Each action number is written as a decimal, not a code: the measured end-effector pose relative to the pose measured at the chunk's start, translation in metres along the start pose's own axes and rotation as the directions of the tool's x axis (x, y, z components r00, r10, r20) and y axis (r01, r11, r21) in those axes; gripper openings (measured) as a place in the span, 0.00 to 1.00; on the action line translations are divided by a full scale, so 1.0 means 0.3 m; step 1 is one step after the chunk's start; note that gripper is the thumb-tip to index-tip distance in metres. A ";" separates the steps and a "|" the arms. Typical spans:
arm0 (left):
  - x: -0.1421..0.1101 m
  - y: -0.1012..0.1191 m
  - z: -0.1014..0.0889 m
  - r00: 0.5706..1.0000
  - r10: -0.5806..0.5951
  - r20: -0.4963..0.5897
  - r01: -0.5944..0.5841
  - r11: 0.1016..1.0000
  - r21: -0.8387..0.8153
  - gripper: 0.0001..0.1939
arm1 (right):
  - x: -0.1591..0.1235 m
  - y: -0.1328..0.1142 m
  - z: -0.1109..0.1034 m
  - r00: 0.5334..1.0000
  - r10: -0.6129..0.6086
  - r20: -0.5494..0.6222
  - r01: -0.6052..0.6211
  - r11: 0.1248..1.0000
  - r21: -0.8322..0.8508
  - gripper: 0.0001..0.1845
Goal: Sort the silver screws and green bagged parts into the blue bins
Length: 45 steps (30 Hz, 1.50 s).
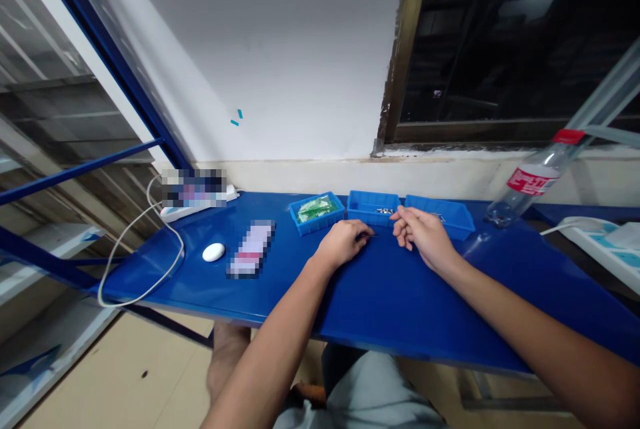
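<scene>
My left hand rests at the middle of the blue table, its fingers curled together around something thin and dark that I cannot make out. Beside it, my right hand is raised in front of the bins, thumb and forefinger pinched; whatever they hold is too small to tell. Small shiny metal parts lie in the middle blue bin, just behind my hands. The right blue bin is partly covered by my right hand. Green-and-clear packets fill the left blue bin.
A blurred-out phone-shaped object and a white oval case lie left on the table. A white power strip with a looping cable stands at the back left. A plastic bottle leans at the right, near another power strip.
</scene>
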State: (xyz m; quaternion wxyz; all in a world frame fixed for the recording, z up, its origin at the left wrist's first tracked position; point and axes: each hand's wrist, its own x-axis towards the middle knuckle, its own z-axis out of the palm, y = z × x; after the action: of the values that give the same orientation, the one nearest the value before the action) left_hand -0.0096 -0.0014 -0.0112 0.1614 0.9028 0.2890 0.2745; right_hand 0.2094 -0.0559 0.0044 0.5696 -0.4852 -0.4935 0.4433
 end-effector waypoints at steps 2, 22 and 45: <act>0.001 0.005 -0.004 1.000 -0.002 -0.027 0.002 1.000 -0.009 0.13 | -0.002 0.008 0.002 0.994 -0.104 0.040 0.110 0.979 -0.172 0.22; 0.011 0.049 -0.005 0.974 -0.151 -0.171 0.077 0.922 -0.379 0.11 | 0.001 0.057 0.008 0.877 -0.332 0.347 0.480 0.620 -0.620 0.15; 0.009 0.086 -0.013 0.962 -0.211 -0.176 0.135 0.921 -0.366 0.18 | -0.007 0.055 0.021 0.900 -0.363 0.240 0.435 0.751 -0.496 0.10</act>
State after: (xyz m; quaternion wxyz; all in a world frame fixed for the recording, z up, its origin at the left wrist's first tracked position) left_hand 0.0013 -0.0194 0.0046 0.3117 0.7958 0.3301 0.4007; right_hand 0.2026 -0.0550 -0.0120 0.4588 -0.4789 -0.7253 0.1847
